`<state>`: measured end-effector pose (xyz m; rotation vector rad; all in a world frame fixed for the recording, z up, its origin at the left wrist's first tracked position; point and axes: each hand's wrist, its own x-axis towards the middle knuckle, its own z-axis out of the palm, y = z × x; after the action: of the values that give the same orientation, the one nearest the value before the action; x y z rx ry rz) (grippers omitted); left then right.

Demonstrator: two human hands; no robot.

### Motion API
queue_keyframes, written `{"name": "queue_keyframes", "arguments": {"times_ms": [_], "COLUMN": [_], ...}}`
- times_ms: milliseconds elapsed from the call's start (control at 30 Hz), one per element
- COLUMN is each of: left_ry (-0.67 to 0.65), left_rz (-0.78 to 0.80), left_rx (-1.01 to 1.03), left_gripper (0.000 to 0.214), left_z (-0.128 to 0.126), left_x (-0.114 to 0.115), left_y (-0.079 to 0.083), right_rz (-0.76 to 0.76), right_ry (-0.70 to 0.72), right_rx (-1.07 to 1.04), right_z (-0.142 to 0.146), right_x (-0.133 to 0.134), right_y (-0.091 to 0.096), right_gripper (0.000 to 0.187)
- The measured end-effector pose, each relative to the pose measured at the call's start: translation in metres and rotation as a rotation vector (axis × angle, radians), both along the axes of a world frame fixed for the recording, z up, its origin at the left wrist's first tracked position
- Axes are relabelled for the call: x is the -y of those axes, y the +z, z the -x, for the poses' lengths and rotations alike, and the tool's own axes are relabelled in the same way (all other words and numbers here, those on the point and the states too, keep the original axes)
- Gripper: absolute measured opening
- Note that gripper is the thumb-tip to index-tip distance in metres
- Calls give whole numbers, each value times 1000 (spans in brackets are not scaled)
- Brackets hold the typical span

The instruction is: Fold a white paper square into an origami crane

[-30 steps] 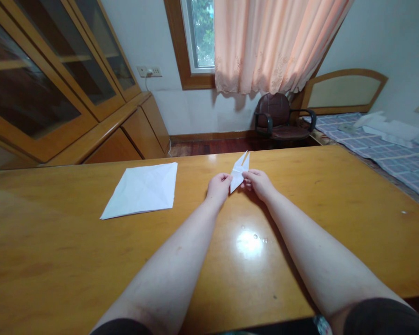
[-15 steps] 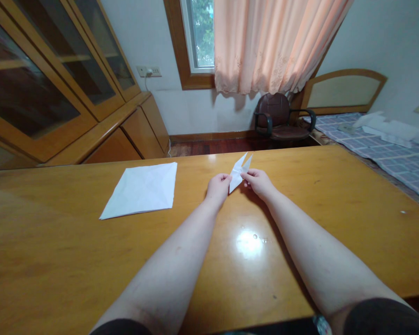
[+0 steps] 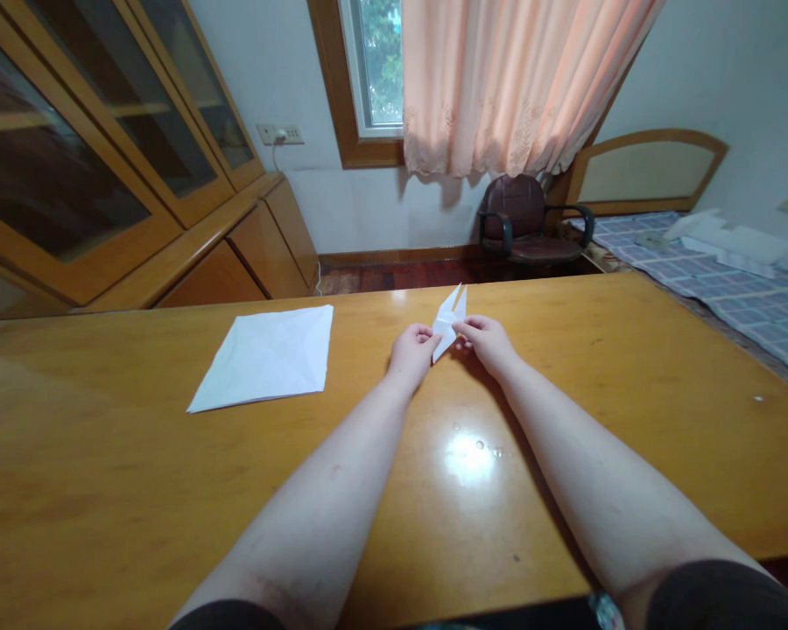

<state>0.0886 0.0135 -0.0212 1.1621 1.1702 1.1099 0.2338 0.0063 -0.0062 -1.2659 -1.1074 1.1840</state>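
Observation:
A small white folded paper figure [image 3: 447, 320] with two pointed tips stands up between my hands, just above the wooden table [image 3: 171, 490]. My left hand [image 3: 412, 353] pinches its left side with closed fingers. My right hand [image 3: 487, 344] pinches its right side, fingers also closed. The two points of the paper aim away from me, toward the far table edge.
A flat stack of creased white paper sheets [image 3: 267, 357] lies on the table to the left. Beyond the table stand a brown office chair [image 3: 529, 220], a glass-door cabinet [image 3: 105, 157] at left and a bed [image 3: 728, 271] at right. A curtained window [image 3: 499, 79] is behind.
The paper's two tips spread a little and then drew closer together again. Both hands stayed nearly in place, gripping the paper throughout.

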Motion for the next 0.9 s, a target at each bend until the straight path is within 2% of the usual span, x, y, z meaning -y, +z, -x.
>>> {"name": "queue_keyframes", "arguments": {"times_ms": [100,233,367,533,700,900], "left_ry": [19,16,-21,6,11,7], "left_rz": [8,-4,-13,-53,-64,-68], "left_rx": [37,32,101,0,-21,30], "left_gripper": [20,33,21,19,19,16], "left_z": [0,1,1,4,5,5], "left_x": [-1,-1,0,-2,-3,-2], "left_y": [-1,-1,2,1,-2,-1], "right_rz": [22,25,-32,-79,-57,-22], "right_ry": [48,50,105,164,181,141], "right_rx": [-4,90,214,344,199,15], "right_z": [0,0,0,-1,1,4], "right_x": [0,-1,0,2,3,2], "right_y": [-2,-3,-3,-6,-6,-3], "right_gripper": [29,32,34,34,31,37]}}
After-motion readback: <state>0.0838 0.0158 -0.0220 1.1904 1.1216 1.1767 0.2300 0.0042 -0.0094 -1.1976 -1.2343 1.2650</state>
